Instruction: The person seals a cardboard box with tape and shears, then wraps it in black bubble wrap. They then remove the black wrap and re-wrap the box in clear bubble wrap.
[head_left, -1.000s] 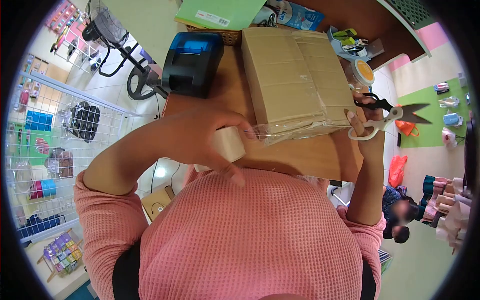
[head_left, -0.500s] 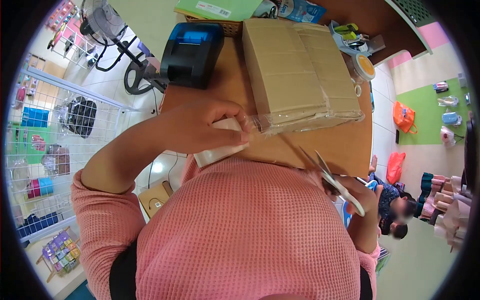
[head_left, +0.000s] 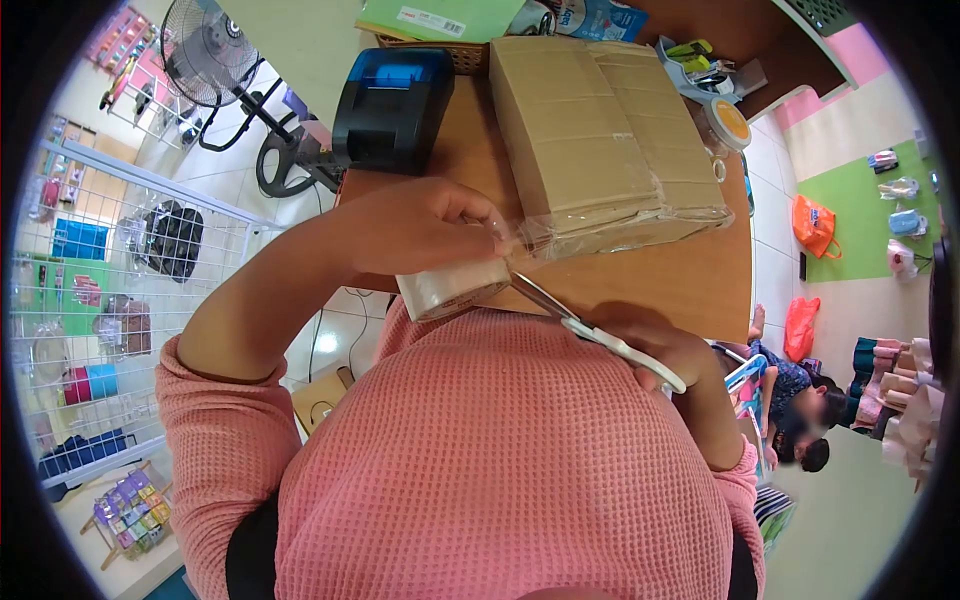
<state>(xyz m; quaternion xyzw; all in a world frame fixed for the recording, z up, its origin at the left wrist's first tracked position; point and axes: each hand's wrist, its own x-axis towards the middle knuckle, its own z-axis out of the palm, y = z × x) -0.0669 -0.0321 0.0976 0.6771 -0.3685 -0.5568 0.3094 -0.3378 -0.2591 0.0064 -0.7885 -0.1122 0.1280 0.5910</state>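
- Right hand (head_left: 665, 345), at 4 o'clock from the view's centre: it has brought the scissors (head_left: 615, 345) in toward 10 o'clock, and their tips now sit just beside the left fingertips. That seems to put the cutting edges within reach of the strip. The fingers are curled closed around the white handle; how far the blades are parted is hard to tell.
- Tape roll (head_left: 450, 290), just off centre toward 9 o'clock: pale, broad and tilted, its round end turned toward the body, beneath the left hand.
- Left hand (head_left: 430, 235), at 11 o'clock: fingers bent, tips nearly together on the clear strip (head_left: 535, 238). The palm's hold on the roll is hidden.
- Cardboard box (head_left: 570, 130), at 1 o'clock on the wooden table (head_left: 610, 285): brown, creased, lying flat, with shiny, wrinkled tape along its near edge. The strip runs between this edge and the left fingertips.
- Black printer (head_left: 385, 125) at 11 o'clock, left of the box; orange-lidded jar (head_left: 733, 122) at 2 o'clock, just beside it.
- Farther off, a standing fan (head_left: 210, 55) at 10 o'clock.
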